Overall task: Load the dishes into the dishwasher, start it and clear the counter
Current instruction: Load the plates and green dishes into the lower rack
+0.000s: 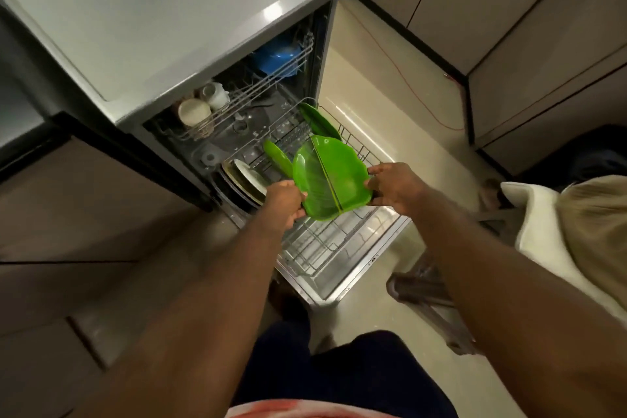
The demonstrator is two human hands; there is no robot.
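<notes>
Both arms reach forward; the left hand [284,201] and right hand [393,187] each pinch an edge of the green leaf-shaped plate [330,176], held over the pulled-out lower rack [325,244], its midrib seemingly running near-to-far, face tilted up.

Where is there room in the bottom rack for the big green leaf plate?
The near end of the lower rack is bare wire. The far end is crowded: round plates on the left, two green plates standing beyond the held leaf plate.
</notes>
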